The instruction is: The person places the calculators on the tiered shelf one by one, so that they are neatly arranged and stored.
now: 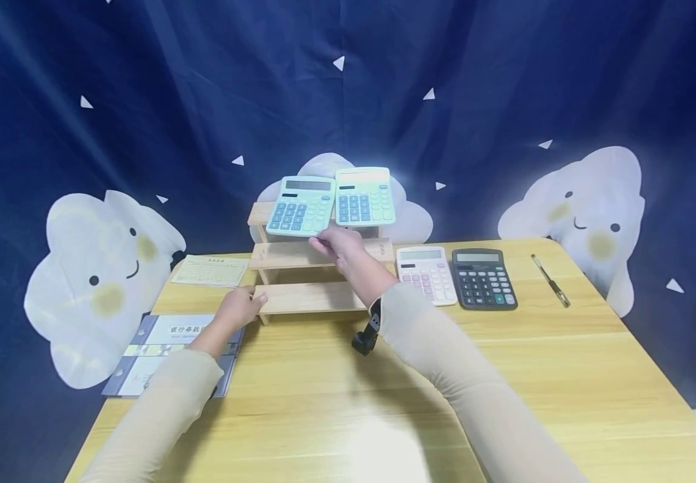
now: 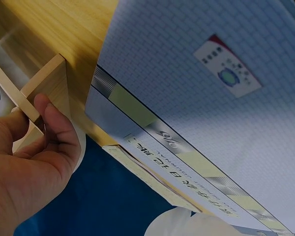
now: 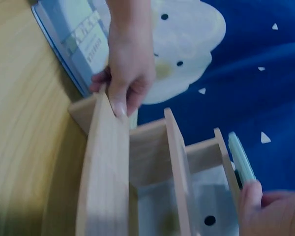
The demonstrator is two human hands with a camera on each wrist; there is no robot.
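A three-tier wooden stand (image 1: 308,298) stands at the back of the table. My left hand (image 1: 238,308) grips the left end of its lowest board, thumb on one side and fingers on the other, as the left wrist view (image 2: 42,160) also shows. With my right hand (image 1: 344,248) I pinch the lower edge of a light blue calculator (image 1: 302,201) at the top tier, tilted slightly and facing me. Just right of it, a second pale blue calculator (image 1: 365,194) leans upright on the same tier. In the right wrist view the calculator (image 3: 242,157) shows edge-on beside the top board.
Right of the stand lie a white calculator with pink keys (image 1: 425,275), a black calculator (image 1: 483,278) and a pen (image 1: 550,280). On the left are a grey-blue journal book (image 1: 161,349) and a paper slip pad (image 1: 210,270). A dark blue curtain (image 1: 475,67) hangs behind the table.
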